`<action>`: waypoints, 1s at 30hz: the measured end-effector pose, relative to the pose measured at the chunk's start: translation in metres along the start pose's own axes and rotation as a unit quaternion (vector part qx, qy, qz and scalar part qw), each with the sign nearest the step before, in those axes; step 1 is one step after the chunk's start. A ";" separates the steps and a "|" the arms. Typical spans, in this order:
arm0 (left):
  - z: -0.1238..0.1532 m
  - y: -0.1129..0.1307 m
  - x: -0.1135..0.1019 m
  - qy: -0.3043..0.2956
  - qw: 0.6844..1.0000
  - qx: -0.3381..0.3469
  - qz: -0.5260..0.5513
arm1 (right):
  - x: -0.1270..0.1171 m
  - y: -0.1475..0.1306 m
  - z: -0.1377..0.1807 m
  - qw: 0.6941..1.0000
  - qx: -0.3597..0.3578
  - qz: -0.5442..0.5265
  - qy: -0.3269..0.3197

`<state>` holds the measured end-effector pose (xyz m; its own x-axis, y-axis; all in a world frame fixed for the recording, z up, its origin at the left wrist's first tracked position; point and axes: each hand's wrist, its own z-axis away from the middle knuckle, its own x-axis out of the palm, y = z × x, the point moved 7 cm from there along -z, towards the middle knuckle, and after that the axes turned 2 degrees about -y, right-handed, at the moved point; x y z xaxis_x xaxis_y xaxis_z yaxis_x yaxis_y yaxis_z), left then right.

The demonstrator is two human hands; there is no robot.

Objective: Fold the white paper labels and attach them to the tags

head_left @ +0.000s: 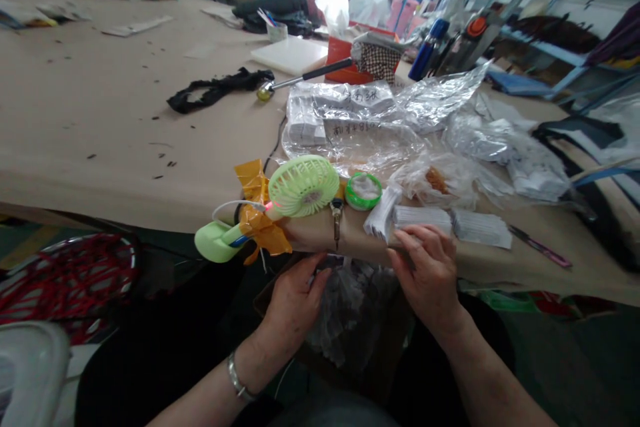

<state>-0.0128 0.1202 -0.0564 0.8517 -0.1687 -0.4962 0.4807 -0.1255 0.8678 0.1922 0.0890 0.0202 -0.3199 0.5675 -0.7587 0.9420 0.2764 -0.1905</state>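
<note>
My right hand (427, 273) rests over the table's front edge, fingers curved and apart, fingertips touching a stack of white labels (423, 217). A second label stack (481, 228) lies to its right, and a fanned bundle of white strips (383, 212) to its left. Just below the edge, my left hand (295, 295) has its thumb and forefinger apart, with nothing visible between them. Above it, a soldering iron (337, 221) points down over the edge, beside a round green tin (364, 191) with white wadding. Between my hands hangs a clear plastic bag (350, 310).
A green fan (304, 187) is taped at the edge with orange tape (263, 230). Pink-handled tweezers or scissors (543, 248) lie right. Behind are plastic-wrapped label bundles (350, 103), a hammer-like tool (305, 77), black cloth (215, 90) and bottles (430, 47).
</note>
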 end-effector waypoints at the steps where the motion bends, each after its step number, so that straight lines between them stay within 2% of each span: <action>1: 0.000 -0.001 0.003 -0.009 1.000 -0.001 0.000 | 0.003 0.002 0.000 1.000 -0.005 0.024 0.000; 6: 0.003 0.003 0.014 -0.034 0.999 -0.020 0.028 | 0.015 -0.001 0.004 0.998 -0.019 0.045 0.028; 10: 0.001 0.011 0.020 -0.047 0.993 -0.043 0.098 | 0.010 0.001 0.004 0.999 -0.024 0.020 0.045; 13: 0.000 0.022 0.031 -0.087 0.975 -0.089 0.187 | 0.001 0.000 0.004 0.998 -0.041 -0.006 0.044; 15: 0.001 0.031 0.044 -0.132 0.942 -0.150 0.271 | -0.006 -0.003 0.007 0.998 -0.042 -0.021 0.044; 17: 0.003 0.042 0.059 -0.170 0.871 -0.219 0.406 | -0.012 -0.011 0.012 0.997 -0.050 -0.036 0.035; 19: 0.003 0.055 0.071 -0.199 0.794 -0.252 0.517 | -0.015 -0.022 0.019 0.996 -0.066 -0.054 0.014; 21: 0.000 0.063 0.078 -0.200 0.753 -0.265 0.568 | -0.017 -0.032 0.026 0.994 -0.084 -0.072 -0.011; 23: -0.005 0.062 0.082 -0.179 0.751 -0.274 0.573 | -0.018 -0.034 0.030 0.991 -0.095 -0.088 -0.025; 26: -0.007 0.058 0.085 -0.164 0.773 -0.297 0.536 | -0.018 -0.021 0.028 0.992 -0.093 -0.084 -0.026; 30: -0.001 0.054 0.086 -0.182 0.810 -0.319 0.458 | -0.007 0.015 0.018 0.998 -0.023 0.041 -0.033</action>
<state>0.0868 0.1001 -0.0520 0.8501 -0.1961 0.4887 -0.2089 0.7263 0.6549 0.2108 0.0752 0.0115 -0.2322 0.5374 -0.8107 0.9587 0.2670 -0.0977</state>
